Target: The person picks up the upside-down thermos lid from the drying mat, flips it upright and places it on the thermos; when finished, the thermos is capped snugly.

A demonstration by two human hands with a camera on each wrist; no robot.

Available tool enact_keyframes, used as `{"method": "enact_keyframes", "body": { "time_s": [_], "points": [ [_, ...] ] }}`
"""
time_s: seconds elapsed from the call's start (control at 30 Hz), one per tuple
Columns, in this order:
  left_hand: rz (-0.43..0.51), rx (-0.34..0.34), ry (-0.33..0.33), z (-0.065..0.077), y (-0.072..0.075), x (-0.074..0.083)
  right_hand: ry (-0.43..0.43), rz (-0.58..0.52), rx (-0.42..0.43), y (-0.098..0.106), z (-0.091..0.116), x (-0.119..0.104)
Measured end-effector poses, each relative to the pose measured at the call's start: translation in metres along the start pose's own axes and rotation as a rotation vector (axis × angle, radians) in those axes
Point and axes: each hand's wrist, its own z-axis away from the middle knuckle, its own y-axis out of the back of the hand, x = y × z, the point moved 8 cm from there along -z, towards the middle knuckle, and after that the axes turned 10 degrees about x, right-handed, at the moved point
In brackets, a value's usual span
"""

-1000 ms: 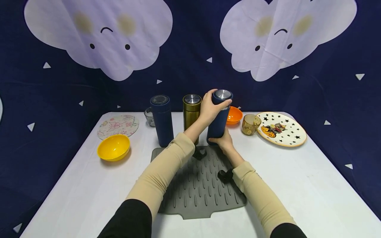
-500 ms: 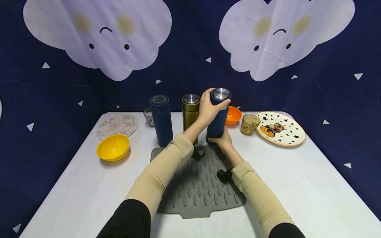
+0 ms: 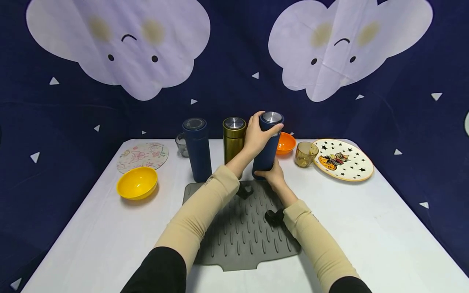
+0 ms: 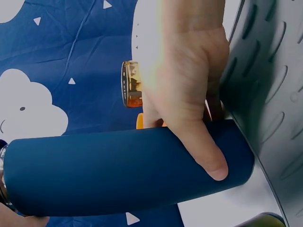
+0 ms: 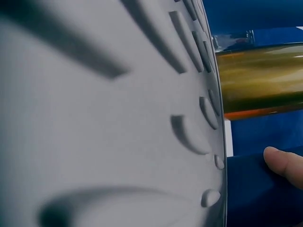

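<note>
A dark blue thermos [image 3: 264,156] with a silver-topped lid stands at the far edge of the grey drying mat [image 3: 249,244], right of centre. My left hand [image 3: 255,136] grips it round the top, just below the lid. Low on its body, my right hand [image 3: 275,176] holds it near the base. In the left wrist view the thermos [image 4: 94,172] spans the lower half, with the right hand's thumb [image 4: 208,158] laid across its lower end. The right wrist view shows that thumb [image 5: 284,165] against the blue wall. To its left stands a gold thermos [image 3: 233,142], partly behind my left arm.
Another blue thermos [image 3: 198,150] stands further left, before a clear glass cup [image 3: 181,144]. A yellow bowl [image 3: 137,183] and a round patterned mat [image 3: 143,156] lie at the left. Behind and right are an orange bowl [image 3: 286,143], an amber glass [image 3: 305,154] and a star-patterned plate [image 3: 351,171].
</note>
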Motion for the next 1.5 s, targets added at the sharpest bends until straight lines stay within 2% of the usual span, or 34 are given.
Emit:
{"method": "enact_keyframes", "body": {
  "time_s": [0.23,0.43,0.6,0.9,1.1,1.3,1.5],
  "points": [
    [0.021,0.011,-0.052,0.0029,0.0,0.0005,-0.007,-0.014,-0.002,-0.0009,-0.0008,0.0037],
    [0.039,0.017,-0.033,0.0004,0.0006,0.0004,-0.01,-0.011,0.002,-0.0007,-0.0014,0.0028],
    [0.014,0.025,-0.043,-0.0006,-0.0002,0.0021,-0.009,-0.002,0.0,0.0007,-0.0008,-0.0009],
    [0.061,0.099,-0.089,0.0022,0.0007,0.0005,-0.004,-0.006,-0.009,0.0004,0.0003,-0.0019],
    [0.116,0.092,-0.071,0.0023,0.001,-0.0049,0.003,-0.007,-0.004,-0.0003,0.0014,-0.001],
    [0.109,0.094,-0.117,0.0032,0.002,-0.0033,0.003,-0.027,-0.008,-0.0006,0.0031,-0.0019],
    [0.084,0.093,-0.077,0.0018,-0.0021,-0.0005,-0.003,-0.025,-0.007,0.0001,0.0025,-0.0018]
  ]
}}
